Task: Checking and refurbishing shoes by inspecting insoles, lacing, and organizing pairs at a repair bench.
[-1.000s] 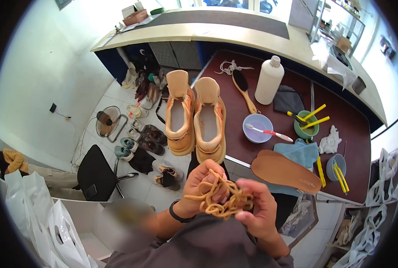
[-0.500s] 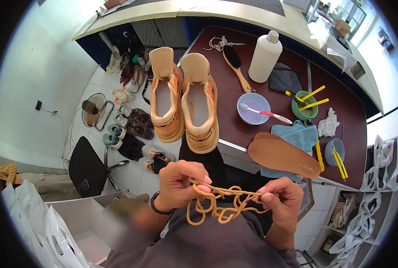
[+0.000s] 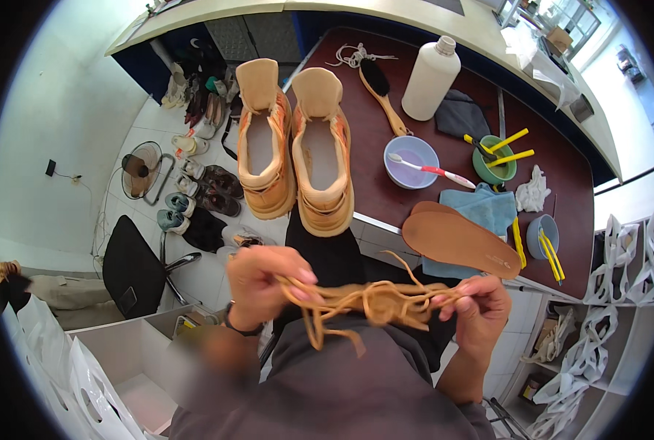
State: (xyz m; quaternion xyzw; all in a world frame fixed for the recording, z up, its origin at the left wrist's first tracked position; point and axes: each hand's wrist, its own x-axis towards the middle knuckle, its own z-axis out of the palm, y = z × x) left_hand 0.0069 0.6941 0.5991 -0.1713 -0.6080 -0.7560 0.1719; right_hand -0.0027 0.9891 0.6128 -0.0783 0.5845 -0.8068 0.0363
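Laces [image 3: 386, 302], tan and tangled, hang between your left hand [image 3: 265, 286] and right hand [image 3: 479, 299], before your torso [image 3: 349, 381]; each pinches them, thumb and fingers closed. Beyond, to the right, lie insoles [image 3: 455, 242]; left, two tan shoes [image 3: 325, 205]; farther, a bowl [image 3: 394, 171] and a bottle [image 3: 430, 81].

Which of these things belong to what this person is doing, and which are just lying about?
Seemingly part of the job:
tangled tan laces, held between the left hand and right hand
pair of tan shoes, no laces visible in them

Seemingly just lying about, untouched:
tall white plastic bottle
round wire-caged fan
black office chair
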